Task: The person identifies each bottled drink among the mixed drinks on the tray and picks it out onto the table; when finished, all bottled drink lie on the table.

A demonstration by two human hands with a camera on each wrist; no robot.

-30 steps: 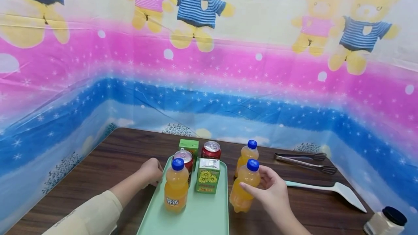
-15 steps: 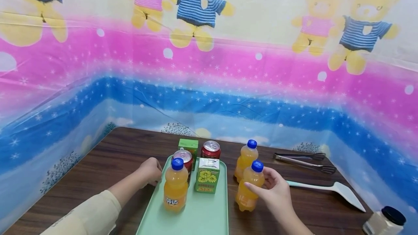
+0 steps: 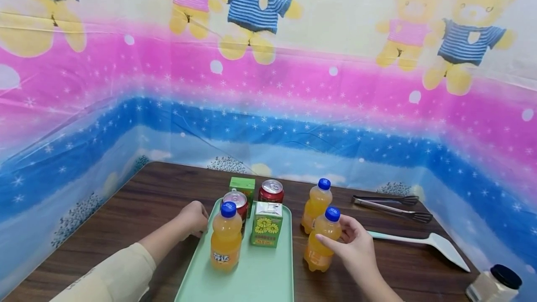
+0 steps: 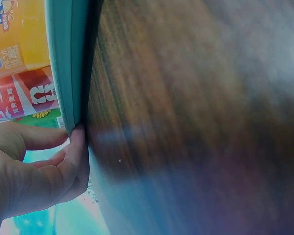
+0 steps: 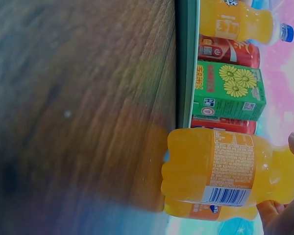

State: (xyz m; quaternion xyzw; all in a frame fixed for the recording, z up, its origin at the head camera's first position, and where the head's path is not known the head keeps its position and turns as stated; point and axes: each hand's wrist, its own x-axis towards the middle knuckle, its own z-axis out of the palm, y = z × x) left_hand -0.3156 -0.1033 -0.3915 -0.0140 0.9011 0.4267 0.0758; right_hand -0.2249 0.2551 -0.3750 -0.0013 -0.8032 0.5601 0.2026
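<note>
My right hand grips an orange soda bottle with a blue cap, fingers and thumb around its upper part. That bottle is upright, right of the green tray; whether its base touches the table is hard to tell. Just behind it stands a second orange soda bottle. At the tray's left edge, my left hand pinches the rim between thumb and fingers. On the tray are another orange soda bottle, a red soda can, a green drink carton, a second carton and a second can.
Metal tongs lie at the back right of the dark wooden table. A pale spatula lies in front of them. Near the right edge stands a jar with a black lid. A printed cloth hangs behind the table.
My right hand has moved the bottle a little to the right, away from the tray's edge, and it has become more upright. The left hand stays at the tray rim.
</note>
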